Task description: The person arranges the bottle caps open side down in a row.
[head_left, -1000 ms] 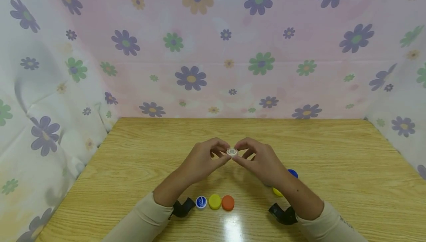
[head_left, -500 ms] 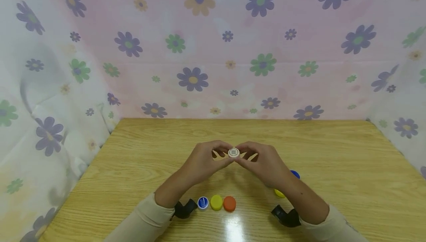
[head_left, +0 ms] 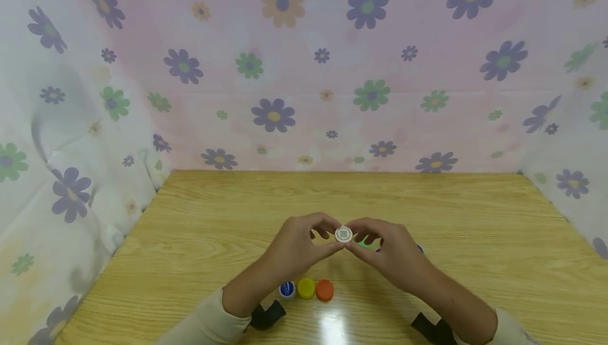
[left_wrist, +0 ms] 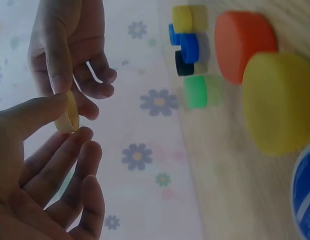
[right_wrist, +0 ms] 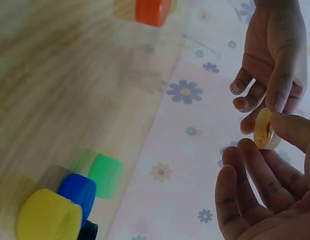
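Observation:
A small cream bottle cap (head_left: 344, 234) with a square printed code on its flat top is held up over the table. My left hand (head_left: 299, 245) pinches its left edge between thumb and fingertips. My right hand (head_left: 396, 255) pinches the opposite edge the same way. The code side faces the head camera. Both wrist views show the cap edge-on, its hollow underside partly visible in the right wrist view (right_wrist: 264, 130). Behind the right fingers a green cap (head_left: 364, 241) is partly hidden, and a blue cap (head_left: 420, 249) peeks out beyond that hand.
Near the front, a blue-and-white cap (head_left: 287, 289), a yellow cap (head_left: 306, 288) and an orange cap (head_left: 325, 290) stand in a row. The right-hand group also has another yellow cap (right_wrist: 47, 217) and a dark cap (right_wrist: 88, 232). A flowered cloth (head_left: 304, 70) walls the table's back and sides.
Both hands have come nearer the body and slightly right with the cream cap. Its top has tilted toward the head camera. The green cap now shows between the right fingers.

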